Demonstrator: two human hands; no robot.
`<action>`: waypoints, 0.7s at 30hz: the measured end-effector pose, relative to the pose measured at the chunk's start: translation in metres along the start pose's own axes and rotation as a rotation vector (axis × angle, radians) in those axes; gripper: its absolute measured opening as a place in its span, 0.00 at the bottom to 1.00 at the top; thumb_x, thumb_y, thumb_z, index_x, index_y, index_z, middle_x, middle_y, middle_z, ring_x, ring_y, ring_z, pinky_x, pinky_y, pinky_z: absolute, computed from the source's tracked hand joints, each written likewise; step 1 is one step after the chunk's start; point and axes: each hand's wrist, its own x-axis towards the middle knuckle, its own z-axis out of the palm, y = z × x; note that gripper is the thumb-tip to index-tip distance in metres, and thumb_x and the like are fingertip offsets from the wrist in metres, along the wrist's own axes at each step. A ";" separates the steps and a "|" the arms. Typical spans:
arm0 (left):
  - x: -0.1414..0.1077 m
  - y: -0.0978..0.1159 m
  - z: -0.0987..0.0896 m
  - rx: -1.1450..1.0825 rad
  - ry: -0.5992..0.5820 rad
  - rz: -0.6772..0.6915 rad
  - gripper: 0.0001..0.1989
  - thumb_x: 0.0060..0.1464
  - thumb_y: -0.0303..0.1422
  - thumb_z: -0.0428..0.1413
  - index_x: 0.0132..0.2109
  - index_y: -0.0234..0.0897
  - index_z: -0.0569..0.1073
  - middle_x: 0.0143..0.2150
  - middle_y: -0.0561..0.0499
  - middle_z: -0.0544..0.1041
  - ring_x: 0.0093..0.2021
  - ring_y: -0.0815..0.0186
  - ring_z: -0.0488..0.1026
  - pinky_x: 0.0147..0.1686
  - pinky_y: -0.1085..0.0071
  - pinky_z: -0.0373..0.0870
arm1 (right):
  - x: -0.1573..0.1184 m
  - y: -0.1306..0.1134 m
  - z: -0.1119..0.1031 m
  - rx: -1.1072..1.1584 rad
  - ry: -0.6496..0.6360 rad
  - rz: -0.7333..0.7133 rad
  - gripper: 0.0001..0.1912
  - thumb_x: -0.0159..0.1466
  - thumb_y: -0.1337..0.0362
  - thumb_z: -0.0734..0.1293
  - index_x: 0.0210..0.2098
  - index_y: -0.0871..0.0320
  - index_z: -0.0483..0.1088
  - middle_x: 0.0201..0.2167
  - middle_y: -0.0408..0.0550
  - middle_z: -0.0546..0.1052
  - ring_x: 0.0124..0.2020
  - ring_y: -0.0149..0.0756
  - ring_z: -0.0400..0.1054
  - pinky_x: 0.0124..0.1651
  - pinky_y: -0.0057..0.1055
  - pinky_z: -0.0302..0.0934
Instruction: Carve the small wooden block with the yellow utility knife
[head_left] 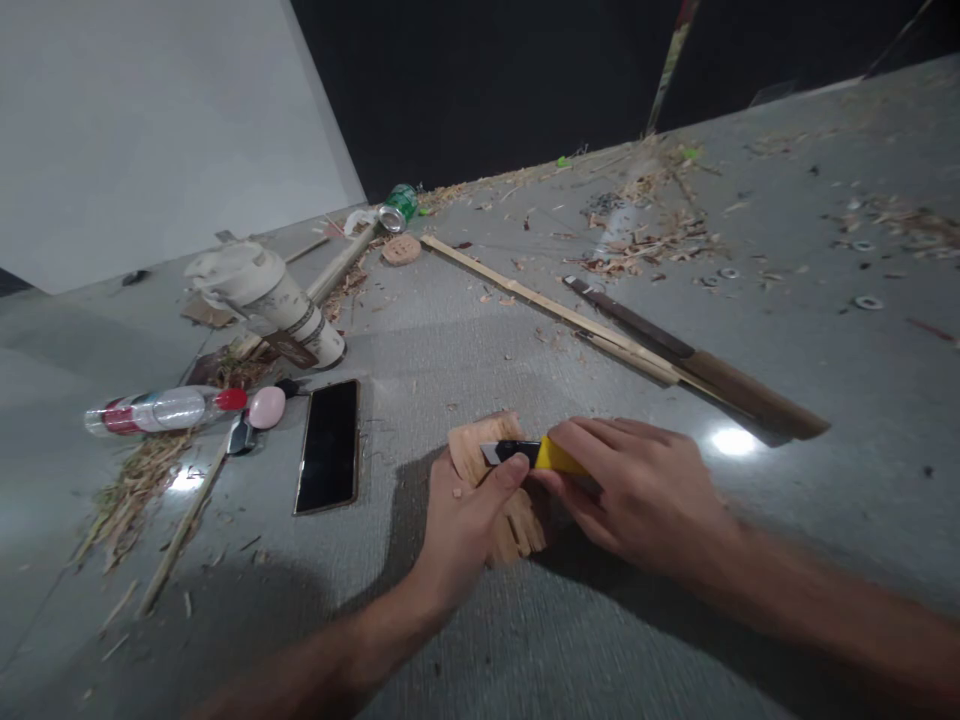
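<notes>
A pale piece of wood [472, 445] with a rounded upper end and a grooved lower part is held by my left hand [469, 520]. The fingers of that hand are mostly behind the wood, and its thumb presses on the utility knife. My right hand [634, 485] is wrapped round the yellow handle of the utility knife [553, 456]. Its blade points left and lies over the face of the wood; whether the edge cuts in, I cannot tell. A small chip rests by the base of my left thumb.
A phone [328, 447] lies left of my hands, with a plastic bottle [172, 411] and a white tumbler [270, 305] beyond. Ahead are a long wooden strip [525, 295], a dark-bladed tool [697, 365], a carved wooden disc [401, 250] and a green can [399, 207]. Shavings litter the floor.
</notes>
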 end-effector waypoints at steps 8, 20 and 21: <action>-0.003 -0.001 0.002 -0.053 0.053 0.014 0.16 0.59 0.40 0.69 0.48 0.37 0.78 0.39 0.50 0.79 0.39 0.64 0.78 0.40 0.69 0.77 | -0.001 -0.006 0.006 0.017 0.025 0.029 0.17 0.77 0.54 0.62 0.34 0.54 0.67 0.27 0.45 0.77 0.26 0.37 0.71 0.32 0.36 0.56; -0.003 -0.005 0.006 -0.059 0.154 0.077 0.16 0.59 0.42 0.69 0.49 0.39 0.81 0.44 0.49 0.82 0.44 0.61 0.81 0.49 0.66 0.79 | 0.001 -0.013 0.017 0.157 -0.017 0.146 0.20 0.78 0.50 0.59 0.35 0.55 0.68 0.26 0.46 0.76 0.24 0.36 0.70 0.30 0.34 0.52; -0.002 -0.005 0.007 -0.062 0.169 0.103 0.17 0.59 0.42 0.69 0.51 0.40 0.81 0.46 0.49 0.83 0.46 0.60 0.81 0.51 0.65 0.79 | 0.002 -0.014 0.017 0.179 -0.020 0.174 0.21 0.78 0.49 0.59 0.34 0.55 0.67 0.25 0.45 0.75 0.23 0.35 0.68 0.29 0.34 0.50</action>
